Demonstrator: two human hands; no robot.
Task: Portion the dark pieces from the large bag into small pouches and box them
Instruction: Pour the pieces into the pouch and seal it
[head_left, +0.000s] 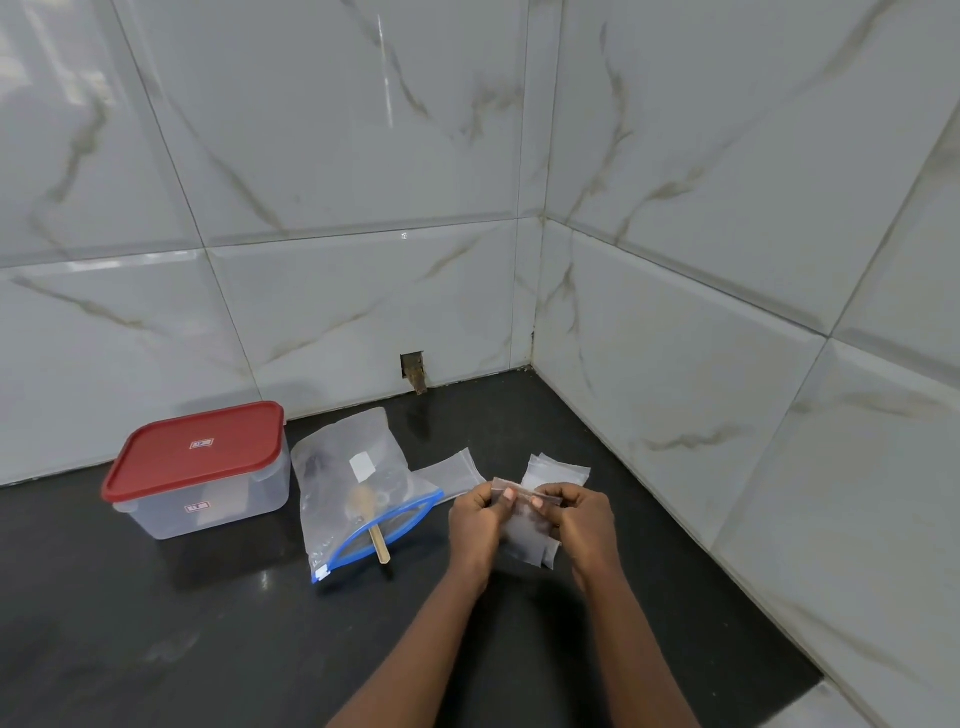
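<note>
Watching this over the feed: both hands are on one small pouch (527, 532), held just above the black countertop (208, 623), near-right of the middle. The left hand (475, 514) and right hand (584, 519) each pinch its top strip between thumb and curled fingers, one at each end. The pouch is clear and cloudy-looking with a reddish strip along the top, hanging down between the hands. I can't really tell how much is inside.

Left of the hands, the large zip bag (348, 467) lies flat, with its blue mouth facing the near side and a wooden stick (380, 543) poking out. Further left sits the clear plastic box (208, 506) with its red lid (197, 452) on. Empty pouches (561, 470) lie just behind the hands.
</note>
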